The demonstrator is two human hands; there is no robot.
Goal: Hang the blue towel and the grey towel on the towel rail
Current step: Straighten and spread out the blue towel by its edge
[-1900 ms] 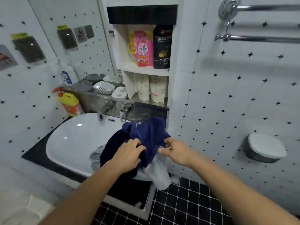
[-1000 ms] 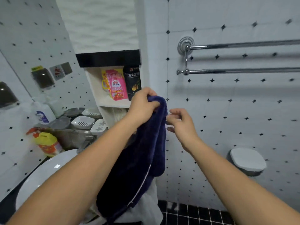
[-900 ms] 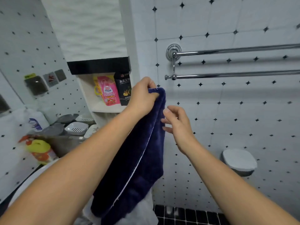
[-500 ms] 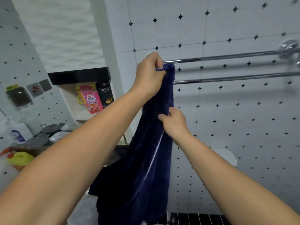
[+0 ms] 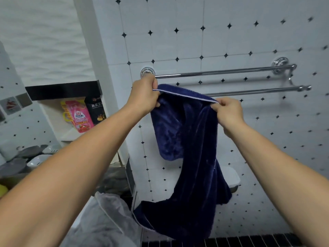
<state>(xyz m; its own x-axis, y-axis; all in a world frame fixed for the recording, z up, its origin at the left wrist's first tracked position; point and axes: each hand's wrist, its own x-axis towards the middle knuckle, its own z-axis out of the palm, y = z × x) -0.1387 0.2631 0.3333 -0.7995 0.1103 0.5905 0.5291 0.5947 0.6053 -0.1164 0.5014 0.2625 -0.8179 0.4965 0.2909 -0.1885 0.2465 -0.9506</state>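
The dark blue towel [image 5: 185, 139] hangs stretched between both hands in front of the tiled wall. My left hand [image 5: 144, 95] grips its top edge at the left, just below the rail's left wall mount. My right hand [image 5: 227, 113] pinches the same edge further right. The chrome towel rail [image 5: 222, 72] has two bars; the lower bar [image 5: 258, 91] runs just behind and above the towel's top edge. The grey towel [image 5: 105, 221] lies crumpled at the bottom left, below my left forearm.
A recessed shelf [image 5: 71, 134] on the left holds a pink pouch [image 5: 78, 115] and a black packet [image 5: 95, 109]. Grey and white soap dishes [image 5: 30, 155] sit below it. A white wall-mounted dish [image 5: 231, 177] shows behind the towel. Black floor tiles [image 5: 249, 241] lie at the bottom.
The blue towel was lifted off the basin up to rail height. My right hand slid right along the top edge, spreading the towel open. The view swung right toward the rail.
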